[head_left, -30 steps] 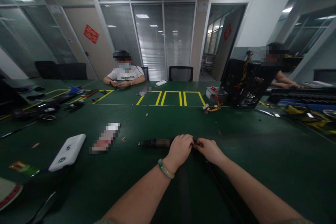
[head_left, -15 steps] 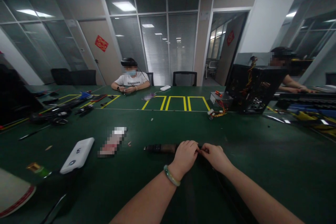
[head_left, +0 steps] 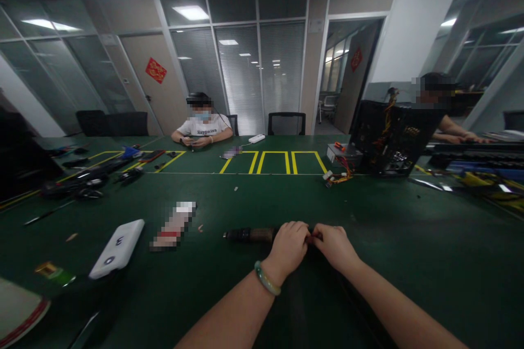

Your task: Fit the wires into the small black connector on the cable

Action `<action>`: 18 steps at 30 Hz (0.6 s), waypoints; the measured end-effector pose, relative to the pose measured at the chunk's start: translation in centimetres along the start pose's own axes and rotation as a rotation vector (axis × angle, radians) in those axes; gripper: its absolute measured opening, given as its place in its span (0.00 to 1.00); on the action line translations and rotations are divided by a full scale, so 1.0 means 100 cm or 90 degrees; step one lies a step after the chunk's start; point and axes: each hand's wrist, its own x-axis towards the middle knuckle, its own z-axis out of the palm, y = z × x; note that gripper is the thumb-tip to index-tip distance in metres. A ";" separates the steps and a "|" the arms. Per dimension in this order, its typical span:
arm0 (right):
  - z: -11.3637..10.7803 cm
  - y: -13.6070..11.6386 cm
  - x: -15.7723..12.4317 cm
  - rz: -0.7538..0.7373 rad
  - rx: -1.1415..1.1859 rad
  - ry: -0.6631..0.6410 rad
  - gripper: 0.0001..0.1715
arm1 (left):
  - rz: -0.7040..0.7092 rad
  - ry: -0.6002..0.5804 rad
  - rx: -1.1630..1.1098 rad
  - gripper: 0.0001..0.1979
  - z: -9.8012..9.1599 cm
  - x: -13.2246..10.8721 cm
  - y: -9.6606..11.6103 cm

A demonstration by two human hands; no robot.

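A slim, dark rod-shaped object (head_left: pixel 248 235) lies sideways in front of me. It has a brown section, a black ribbed left part and a small shiny tip; I cannot tell its kind. Wrapped over its right part is my left hand (head_left: pixel 289 245), a green bangle (head_left: pixel 267 279) at the wrist. My right hand (head_left: pixel 334 246) is closed in a pinch at the object's right end, its fingertips against those of the left. What sits between the fingertips is hidden. A dark strip runs faintly down from beneath the hands toward me.
On the green table (head_left: pixel 196 294) to the left lie a white power bank (head_left: pixel 117 249), a blurred-out card or phone (head_left: pixel 174 226), a small green bottle (head_left: pixel 55 272) and a cup (head_left: pixel 20 311). Across sits a person (head_left: pixel 202 125). A black computer case (head_left: pixel 391 139) stands back right, near another person (head_left: pixel 442 109).
The view has shifted slightly. Both hands stay together at the rod-shaped object, which lies in the same place; the fingers have moved only a little.
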 end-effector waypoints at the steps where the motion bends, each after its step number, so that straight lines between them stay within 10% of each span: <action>1: 0.000 -0.001 0.001 -0.005 -0.010 0.005 0.07 | 0.002 0.004 -0.002 0.10 0.000 0.000 0.000; 18: 0.012 -0.001 0.000 -0.090 -0.016 0.022 0.11 | 0.024 0.063 -0.053 0.19 -0.008 -0.002 0.008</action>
